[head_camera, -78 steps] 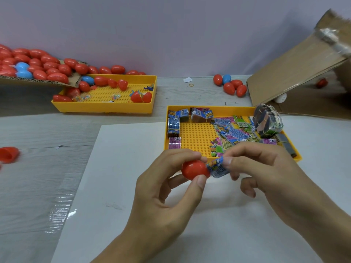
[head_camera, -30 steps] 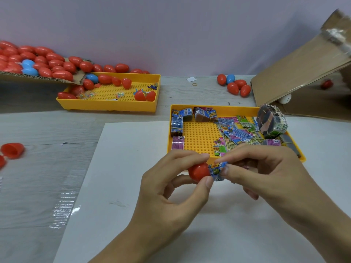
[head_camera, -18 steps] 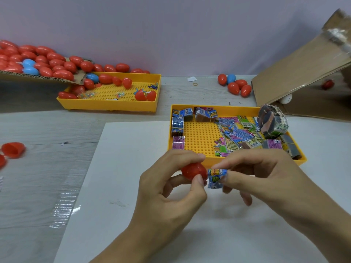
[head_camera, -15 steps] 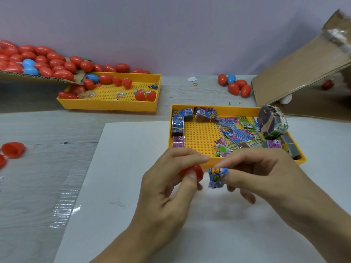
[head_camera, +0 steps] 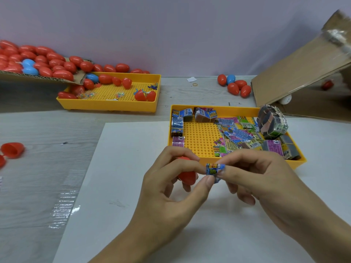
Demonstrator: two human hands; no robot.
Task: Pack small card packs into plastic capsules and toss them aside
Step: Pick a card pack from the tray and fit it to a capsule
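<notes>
Red capsule half (head_camera: 187, 176) sits curled in my left grip (head_camera: 171, 188); both grips pinch the blue card pack (head_camera: 214, 169), right grip (head_camera: 266, 179) opposite.

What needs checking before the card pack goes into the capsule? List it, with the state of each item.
1. Pack in hand: ok. The right hand pinches it, and the left thumb touches it too.
2. Capsule in hand: ok. The left hand has its grip on the red shell.
3. Capsule mouth facing the pack: cannot tell, the fingers hide the opening.
4. Pack folded small enough to fit: cannot tell. It looks folded, but the mouth is hidden.
5. Pack lined up with the capsule: not ok. It sits beside the shell, not at any visible opening.
6. More packs ready: ok, the near tray holds many.
</notes>
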